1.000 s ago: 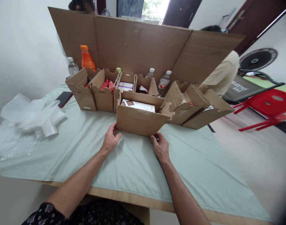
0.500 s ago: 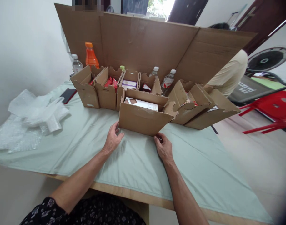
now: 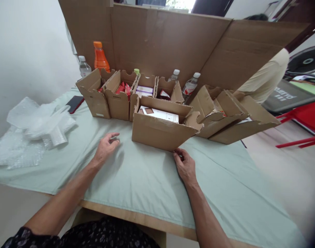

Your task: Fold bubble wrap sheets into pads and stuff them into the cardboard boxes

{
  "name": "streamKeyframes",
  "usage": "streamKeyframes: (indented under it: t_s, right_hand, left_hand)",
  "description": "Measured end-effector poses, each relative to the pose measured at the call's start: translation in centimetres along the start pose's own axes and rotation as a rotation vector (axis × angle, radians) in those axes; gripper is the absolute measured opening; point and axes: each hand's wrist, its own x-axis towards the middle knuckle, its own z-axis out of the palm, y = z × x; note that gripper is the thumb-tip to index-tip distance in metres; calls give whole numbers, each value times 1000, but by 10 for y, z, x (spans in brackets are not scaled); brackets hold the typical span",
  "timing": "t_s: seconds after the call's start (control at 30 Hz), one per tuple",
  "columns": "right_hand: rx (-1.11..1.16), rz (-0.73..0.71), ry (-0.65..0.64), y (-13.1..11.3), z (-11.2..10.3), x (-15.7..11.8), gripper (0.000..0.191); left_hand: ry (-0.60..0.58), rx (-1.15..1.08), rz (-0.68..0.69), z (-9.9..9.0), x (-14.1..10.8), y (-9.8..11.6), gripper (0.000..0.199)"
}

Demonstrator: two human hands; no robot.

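Observation:
A brown cardboard box (image 3: 162,136) stands in front of a row of similar boxes, with a white carton (image 3: 159,116) lying inside it. My left hand (image 3: 107,146) hovers over the cloth to the left of this box, apart from it, its fingers and thumb spread around nothing. At the box's lower right corner is my right hand (image 3: 186,166), its fingers curled and the thumb drawn close to the index finger. Its fingertips are at the corner; whether they pinch anything there is hidden.
Behind are more cardboard boxes (image 3: 96,103) with red packets, an orange bottle (image 3: 101,58), clear bottles (image 3: 190,84) and a tall cardboard panel (image 3: 157,41). Bubble wrap (image 3: 41,125) and a phone (image 3: 75,104) lie left. Someone's sleeve (image 3: 267,75) and a red chair (image 3: 305,120) are right.
My left hand has let go of the box's left corner and moved left, away from it. My right hand stays at the lower right corner. The view has shifted slightly.

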Motion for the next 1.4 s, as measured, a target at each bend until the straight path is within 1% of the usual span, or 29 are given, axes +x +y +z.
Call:
streamKeyframes:
  t_s: [0.1,0.17,0.23,0.3,0.4,0.47,0.57,0.67,0.77,0.87,0.93,1.1,1.17,1.23,1.3,1.4]
  right_hand:
    - [-6,3,-1,0,0,0,46]
    - [-5,2,2,1,0,0,45]
    - [-3,3,9,2,0,0,45]
    - [-1,2,12,3,1,0,45]
    - [-3,2,6,4,1,1,44]
    - [-5,5,3,4,0,1,44]
    - [-3,7,-4,3,-1,2,43]
    - [8,3,-12,1,-1,1,44]
    - [12,-5,-17,0,-2,1,43]
    - [7,3,-23,0,-3,0,43]
    - [6,9,-29,-1,-3,0,44]
    - [4,11,-19,-3,-2,0,45]
    - [3,17,-8,-3,0,0,46]
    - [0,26,-1,-2,2,1,47]
    - [-20,27,-15,-3,2,3,46]
    - [-91,26,-70,-4,0,9,45]
  left_hand:
    - [84,133,90,-5,35,-1,48]
    - [153,208,120,-5,57,-6,50]
    - [195,242,121,-2,71,-14,50]
    - [214,255,123,3,77,-23,48]
    - [232,271,144,9,74,-35,50]
    - [238,289,154,10,72,-38,52]
    - [238,341,163,10,75,-38,55]
    - [237,412,176,9,84,-35,56]
    - [220,471,192,11,90,-32,43]
    - [188,513,209,13,87,-32,27]
    - [175,531,218,13,81,-32,25]
    - [146,535,239,12,71,-32,25]
    - [121,519,258,13,67,-30,26]
    - [72,490,296,19,61,-26,30]
    - [5,450,350,28,54,-21,39]
    - [-87,391,422,45,42,-12,55]
